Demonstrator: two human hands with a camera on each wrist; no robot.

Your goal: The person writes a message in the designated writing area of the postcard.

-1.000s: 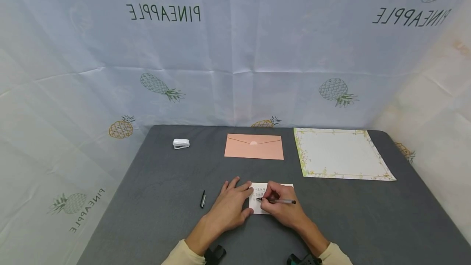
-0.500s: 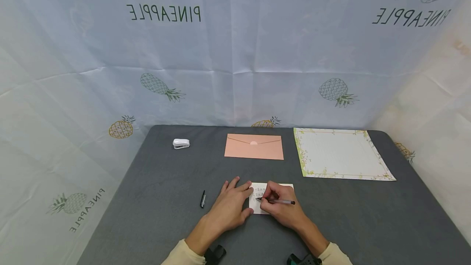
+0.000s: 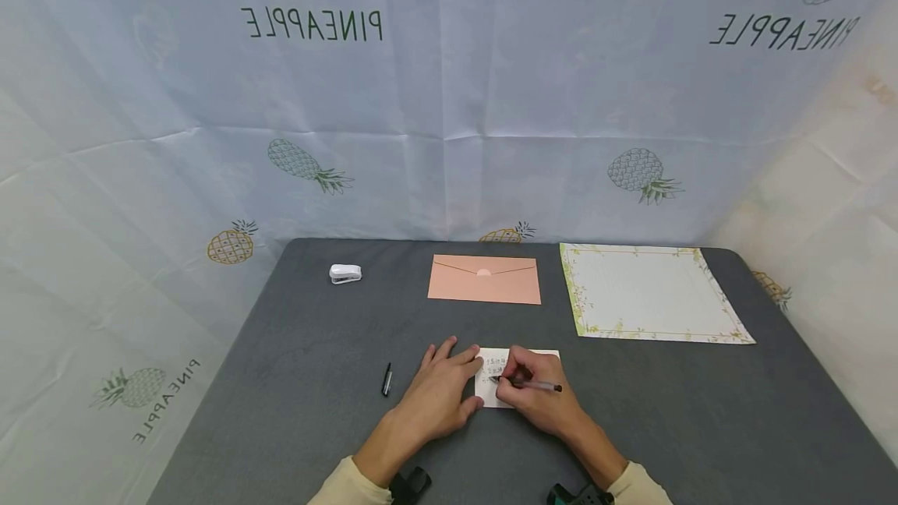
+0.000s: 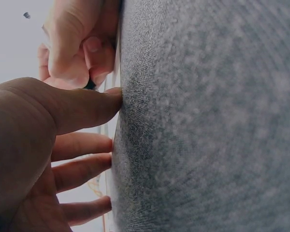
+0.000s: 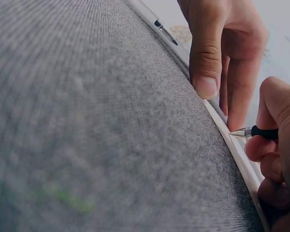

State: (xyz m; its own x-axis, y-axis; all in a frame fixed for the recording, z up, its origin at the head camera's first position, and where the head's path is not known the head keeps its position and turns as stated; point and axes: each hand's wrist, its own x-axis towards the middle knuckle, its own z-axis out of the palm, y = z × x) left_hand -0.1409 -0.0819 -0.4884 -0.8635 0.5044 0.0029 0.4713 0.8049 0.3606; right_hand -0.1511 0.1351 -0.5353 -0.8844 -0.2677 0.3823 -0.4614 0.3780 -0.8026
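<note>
A small white paper [image 3: 484, 392] with several lines of handwriting lies near the front middle of the table. My right hand [image 3: 543, 396] pinches a pen [image 3: 540, 385], its tip right at the written lines; the right wrist view shows the metal tip and black grip of the pen [image 5: 263, 132]. My left hand [image 3: 442, 392] rests with spread, fairly straight fingers at the paper's left edge, thumb and fingertips touching it or the table. In the left wrist view the thumb of my left hand [image 4: 82, 106] covers part of the pen. My right hand hides the paper's right part.
A black pen cap [image 3: 387, 380] lies left of my left hand. Farther back are a white stapler [image 3: 345, 274], a pink envelope [image 3: 484, 280] and a large sheet with a floral border [image 3: 652, 293]. A pineapple-print cloth [image 3: 449, 84] hangs behind the dark table [image 3: 316, 349].
The pen's tip and my right hand shift very slightly over the writing. My left hand, the paper and everything else stay put.
</note>
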